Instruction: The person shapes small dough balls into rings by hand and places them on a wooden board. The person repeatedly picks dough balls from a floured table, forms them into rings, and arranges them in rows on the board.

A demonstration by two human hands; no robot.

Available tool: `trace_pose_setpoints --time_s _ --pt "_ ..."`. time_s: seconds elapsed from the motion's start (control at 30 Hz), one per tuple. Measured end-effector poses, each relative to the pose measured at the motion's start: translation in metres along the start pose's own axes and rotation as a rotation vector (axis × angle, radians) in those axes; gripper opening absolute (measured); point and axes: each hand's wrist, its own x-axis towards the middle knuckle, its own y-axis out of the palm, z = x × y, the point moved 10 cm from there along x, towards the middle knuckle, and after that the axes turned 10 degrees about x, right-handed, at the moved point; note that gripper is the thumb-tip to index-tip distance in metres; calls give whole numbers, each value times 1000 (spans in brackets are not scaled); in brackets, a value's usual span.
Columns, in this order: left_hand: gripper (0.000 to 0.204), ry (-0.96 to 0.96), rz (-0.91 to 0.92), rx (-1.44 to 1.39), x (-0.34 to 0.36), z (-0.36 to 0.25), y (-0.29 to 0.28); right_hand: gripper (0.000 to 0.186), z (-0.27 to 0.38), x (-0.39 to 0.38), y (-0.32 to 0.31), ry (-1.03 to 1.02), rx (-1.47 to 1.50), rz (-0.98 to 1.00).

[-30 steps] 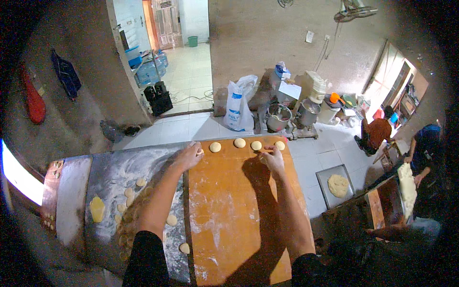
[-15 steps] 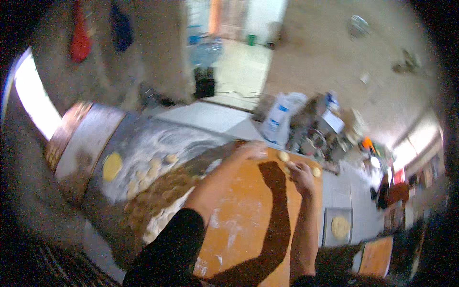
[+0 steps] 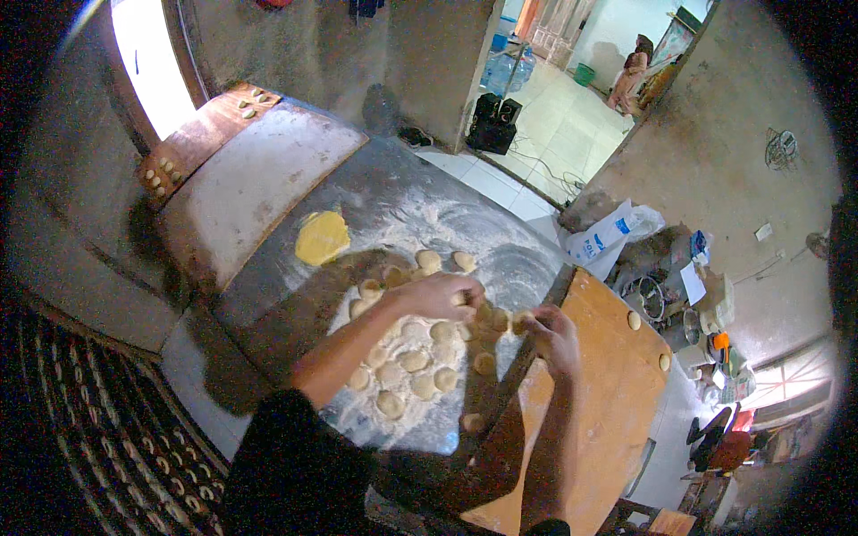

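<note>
Both our hands had swung left since the earlier frame, from the far edge of the orange board (image 3: 590, 402) to the floured dark table (image 3: 366, 183), and our view had turned left with them. Our left hand (image 3: 438, 296) was above the far side of the clustered dough rounds (image 3: 413, 360), its fingers curled narrow around a small pale piece of dough (image 3: 460, 298). Our right hand (image 3: 554, 339) was just right of it, near the seam between table and board, its fingertips drawn together against the edge of a single dough disc (image 3: 521, 322); we could not tell whether they gripped it.

Most of the rounds lay close together on flour between our left forearm and the seam. Farther left we had a flat yellow dough slab (image 3: 323, 238), and beyond it a whitish panel (image 3: 268, 179). Two pale dough pieces (image 3: 634, 320) rested along the orange board's far right edge. At near left we saw trays (image 3: 116, 447) bearing rows of ring-shaped pieces. Far off to the right, one person (image 3: 733, 449) wore a reddish-brown top.
</note>
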Motion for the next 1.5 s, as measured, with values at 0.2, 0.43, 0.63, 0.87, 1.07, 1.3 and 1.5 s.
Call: trace_pose_setpoints --time_s 0.2,0.43,0.63,0.87,1.07,1.3,1.5 --pt "37 -118 273 -14 -126 35 -26 36 -34 91 176 -192 -439 214" --pt "33 -322 21 -145 -185 120 -75 40 -30 67 203 48 -824 105" --pt "23 -516 -196 237 -212 159 -87 31 -6 45 178 -38 -790 -106" --pt "25 -236 -26 -105 -236 121 -53 32 -47 8 163 44 -147 68" --pt "24 -259 219 123 -223 101 -27 34 -68 12 181 1 -603 -19" --pt "24 17 13 761 -225 65 -34 31 -28 -10 176 -167 -833 -108" --pt "26 -231 -90 683 -231 74 -30 35 -55 -15 173 -94 -885 -51"
